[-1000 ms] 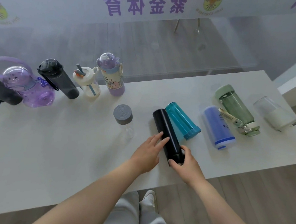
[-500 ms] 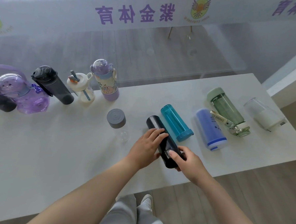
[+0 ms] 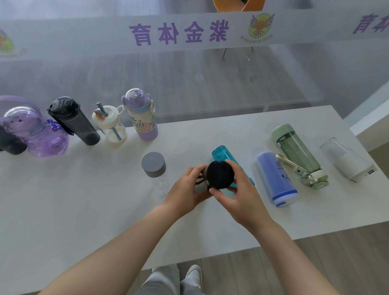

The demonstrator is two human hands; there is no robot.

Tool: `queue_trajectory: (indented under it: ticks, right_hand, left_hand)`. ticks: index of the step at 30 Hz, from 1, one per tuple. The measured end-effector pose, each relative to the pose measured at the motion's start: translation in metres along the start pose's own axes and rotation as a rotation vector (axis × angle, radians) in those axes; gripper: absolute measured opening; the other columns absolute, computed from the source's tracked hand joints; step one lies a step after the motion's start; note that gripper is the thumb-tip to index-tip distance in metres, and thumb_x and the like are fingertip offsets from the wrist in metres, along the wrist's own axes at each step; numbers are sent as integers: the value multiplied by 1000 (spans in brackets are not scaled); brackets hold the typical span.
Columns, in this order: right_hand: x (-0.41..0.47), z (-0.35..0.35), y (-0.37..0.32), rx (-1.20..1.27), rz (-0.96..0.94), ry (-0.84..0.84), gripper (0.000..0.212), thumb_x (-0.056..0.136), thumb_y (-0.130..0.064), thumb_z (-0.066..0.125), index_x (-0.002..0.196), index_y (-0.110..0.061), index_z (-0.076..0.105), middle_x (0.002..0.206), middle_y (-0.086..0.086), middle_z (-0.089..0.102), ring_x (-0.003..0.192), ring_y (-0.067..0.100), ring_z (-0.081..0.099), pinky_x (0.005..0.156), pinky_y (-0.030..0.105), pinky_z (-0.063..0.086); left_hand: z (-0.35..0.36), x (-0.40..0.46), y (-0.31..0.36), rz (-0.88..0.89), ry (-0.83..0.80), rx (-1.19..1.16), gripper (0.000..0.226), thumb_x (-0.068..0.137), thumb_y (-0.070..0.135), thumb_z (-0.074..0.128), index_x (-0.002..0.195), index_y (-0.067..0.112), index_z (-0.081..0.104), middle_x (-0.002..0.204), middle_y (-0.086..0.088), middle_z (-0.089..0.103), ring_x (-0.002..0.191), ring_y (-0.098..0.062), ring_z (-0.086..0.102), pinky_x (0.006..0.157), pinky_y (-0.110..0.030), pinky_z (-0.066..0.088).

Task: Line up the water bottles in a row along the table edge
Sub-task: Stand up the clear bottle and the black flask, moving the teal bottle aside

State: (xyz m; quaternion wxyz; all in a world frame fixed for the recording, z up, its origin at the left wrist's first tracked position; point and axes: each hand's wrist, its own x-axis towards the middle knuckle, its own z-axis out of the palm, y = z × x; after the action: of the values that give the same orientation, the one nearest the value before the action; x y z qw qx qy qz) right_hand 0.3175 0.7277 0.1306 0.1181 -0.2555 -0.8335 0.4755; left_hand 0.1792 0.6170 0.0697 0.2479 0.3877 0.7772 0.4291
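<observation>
My hands (image 3: 218,189) grasp the black bottle (image 3: 220,175) upright; five bottles (image 3: 75,120) stand in line, four (image 3: 275,178) lie unsorted on the surface (image 3: 73,208).

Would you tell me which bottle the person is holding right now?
The black bottle, gripped by both the left hand and right hand; the rest sit untouched.

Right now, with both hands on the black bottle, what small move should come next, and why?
Probably carry the black bottle, gripped by the left hand and right hand, to the far edge and stand it beside the cartoon bottle, where the upright row ends.
</observation>
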Motion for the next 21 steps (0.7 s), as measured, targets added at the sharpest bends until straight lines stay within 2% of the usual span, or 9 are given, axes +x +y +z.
queue_trajectory:
  ticks: [3, 7, 10, 12, 14, 18, 19, 21]
  right_hand:
    - [18, 2, -10, -6, 9, 27, 62, 85, -33, 73, 136, -31, 39, 130, -16, 52, 116, 5, 53, 97, 24, 51]
    - [35, 7, -12, -24, -11, -2, 55, 84, -36, 73, 129, -34, 41, 121, -19, 55, 107, 6, 57, 88, 21, 50]
    - [37, 10, -10, 0, -15, -4, 54, 83, -35, 73, 127, -34, 42, 120, -19, 56, 105, 2, 57, 84, 14, 47]
    - [36, 9, -7, 24, -7, -1, 56, 83, -35, 74, 129, -33, 42, 122, -19, 55, 108, 2, 55, 86, 15, 47]
    - [33, 8, -2, 18, 1, -14, 59, 84, -34, 73, 132, -35, 39, 127, -19, 52, 111, 3, 54, 90, 18, 47]
    - [27, 7, 8, -68, 26, -49, 69, 86, -35, 71, 142, -34, 29, 130, -20, 44, 116, 5, 48, 97, 24, 45]
    - [26, 8, 12, -78, 51, -47, 71, 87, -34, 70, 143, -33, 28, 133, -17, 44, 118, 6, 47, 99, 27, 45]
    - [22, 10, 24, -127, 104, -42, 70, 88, -33, 68, 145, -30, 26, 140, -8, 44, 125, 11, 46, 104, 34, 45]
  left_hand:
    - [-1, 3, -2, -71, 17, -86, 54, 74, 52, 65, 124, 46, 46, 117, 12, 55, 108, -7, 55, 93, -40, 51]
    - [-4, 5, -5, -102, 29, -213, 45, 77, 44, 67, 119, 36, 53, 114, 6, 62, 108, -18, 56, 91, -43, 52]
    - [-6, 6, -7, -80, 15, -253, 43, 80, 36, 68, 120, 36, 52, 115, 6, 62, 107, -19, 56, 92, -41, 52]
    - [-4, 6, -8, -70, -1, -259, 44, 82, 33, 69, 122, 38, 50, 117, 9, 61, 110, -17, 55, 94, -40, 50]
    - [-1, 6, -9, -60, 6, -242, 48, 83, 33, 69, 125, 40, 47, 120, 14, 59, 113, -13, 53, 96, -36, 48]
    - [2, 1, -11, -79, 20, -159, 54, 83, 26, 71, 126, 44, 42, 124, 18, 54, 115, -2, 49, 94, -18, 39]
    - [3, -2, -16, -105, 9, -100, 57, 82, 29, 71, 129, 41, 40, 128, 15, 52, 117, -2, 47, 95, -17, 38]
    - [4, -8, -28, -192, -36, 100, 71, 82, 36, 70, 142, 25, 34, 141, 3, 46, 130, -13, 41, 103, -22, 34]
